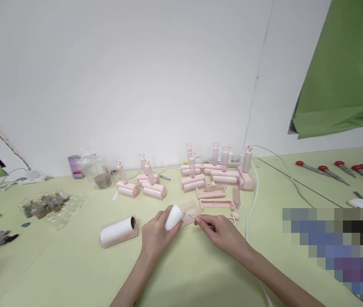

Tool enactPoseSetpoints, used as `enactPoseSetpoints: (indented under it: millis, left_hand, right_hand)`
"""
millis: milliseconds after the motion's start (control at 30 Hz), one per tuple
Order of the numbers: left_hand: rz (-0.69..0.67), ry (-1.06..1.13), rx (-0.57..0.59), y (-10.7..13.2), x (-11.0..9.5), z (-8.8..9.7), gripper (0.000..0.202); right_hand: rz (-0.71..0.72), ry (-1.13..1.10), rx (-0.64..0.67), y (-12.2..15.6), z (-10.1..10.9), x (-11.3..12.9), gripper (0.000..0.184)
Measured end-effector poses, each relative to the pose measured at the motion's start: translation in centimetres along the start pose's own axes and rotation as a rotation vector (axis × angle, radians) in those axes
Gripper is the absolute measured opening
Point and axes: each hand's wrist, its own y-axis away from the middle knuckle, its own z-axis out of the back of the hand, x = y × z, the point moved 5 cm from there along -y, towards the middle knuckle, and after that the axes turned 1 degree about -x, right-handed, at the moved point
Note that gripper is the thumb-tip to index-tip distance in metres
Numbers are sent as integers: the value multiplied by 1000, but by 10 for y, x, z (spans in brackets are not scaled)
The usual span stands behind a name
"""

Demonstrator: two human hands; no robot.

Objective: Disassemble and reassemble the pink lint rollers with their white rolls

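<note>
My left hand (157, 232) is wrapped round a white lint-roller roll (174, 217), its end turned to the right. In my right hand (223, 230) is a thin metal tool (188, 214) with a dark handle; its exact kind cannot be made out. The tool's tip is at the right end of the roll. Behind the roll lies a translucent pink cover (192, 209). Another white roll (117, 230) sits in a translucent cover left of my left hand. Open pink lint-roller parts (216, 204) and a pink handle (236, 197) lie just beyond my hands.
Several pink lint rollers (193, 182) stand toward the wall, with more (154, 190) farther left. A white cable (252, 204) runs along the right. Red-ended tools (331, 175) lie far right, glassy pieces (45, 204) and a clear plastic tub (100, 170) at left.
</note>
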Motion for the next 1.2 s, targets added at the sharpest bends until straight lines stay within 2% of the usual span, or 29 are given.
enactPoseSetpoints:
  millis: [567, 700, 800, 933, 1100, 1200]
  left_hand:
    - [14, -74, 61, -4, -2, 1, 37]
    - [52, -33, -22, -3, -4, 11, 36]
    - [80, 38, -40, -5, -6, 11, 36]
    - [94, 189, 60, -15, -9, 0, 49]
    - [-61, 542, 76, -30, -24, -5, 35]
    - [-125, 728, 62, -36, -32, -6, 36]
  right_hand:
    - [11, 201, -51, -1, 5, -3, 38]
    - [-90, 186, -129, -4, 19, -15, 35]
    - [-137, 52, -242, -7, 33, -23, 31]
    - [-62, -273, -398, -12, 56, -23, 31]
    - [39, -561, -549, -23, 84, -3, 23]
    - [140, -645, -601, -29, 87, 14, 17]
